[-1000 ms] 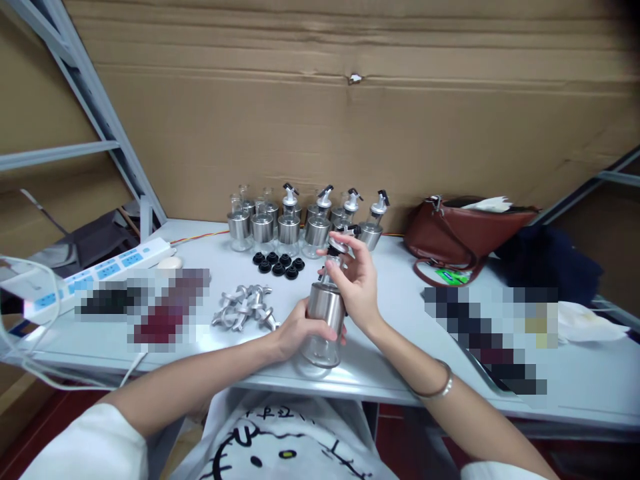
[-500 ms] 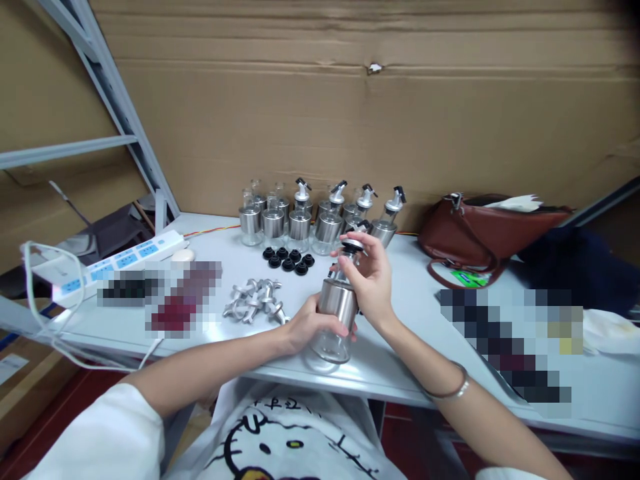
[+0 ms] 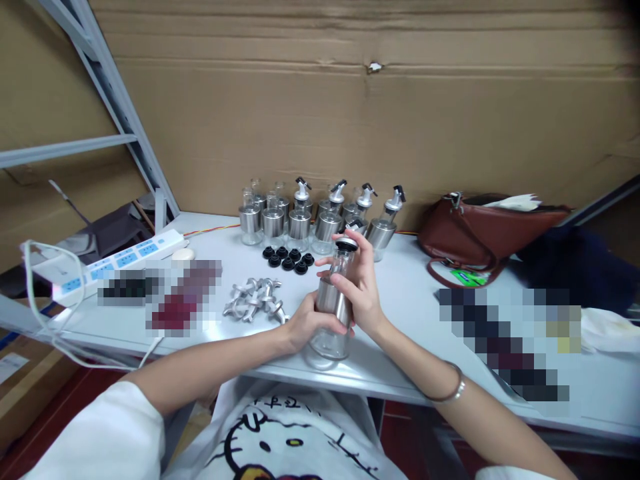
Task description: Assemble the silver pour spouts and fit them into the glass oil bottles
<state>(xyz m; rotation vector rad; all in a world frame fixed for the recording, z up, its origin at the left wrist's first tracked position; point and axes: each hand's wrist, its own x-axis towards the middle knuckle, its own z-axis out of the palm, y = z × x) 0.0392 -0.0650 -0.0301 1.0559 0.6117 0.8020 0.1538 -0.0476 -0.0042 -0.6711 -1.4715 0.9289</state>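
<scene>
A glass oil bottle (image 3: 332, 301) with a brushed metal sleeve stands near the table's front edge, its neck leaning slightly. My left hand (image 3: 306, 324) is closed around the lower part of the sleeve. My right hand (image 3: 367, 287) curls about the neck, with its index finger over the pourer top (image 3: 346, 245), whose black collar sits at the bottle's mouth. The fingers hide part of that pourer. Left of the bottle lies a pile of silver pourer spouts (image 3: 255, 300). Behind them several black stoppers (image 3: 288, 259) are grouped together.
Rows of similar bottles (image 3: 299, 227) stand at the back, some with pourers on. A brown handbag (image 3: 480, 230) sits at the back right. On the left are a white power strip (image 3: 120, 263) and its cable. A cardboard wall (image 3: 280, 120) rises behind the table.
My right hand has shifted slightly left, with its fingers now reaching across the neck. The bottle's top has tipped a little to the left. My left hand keeps its hold on the sleeve.
</scene>
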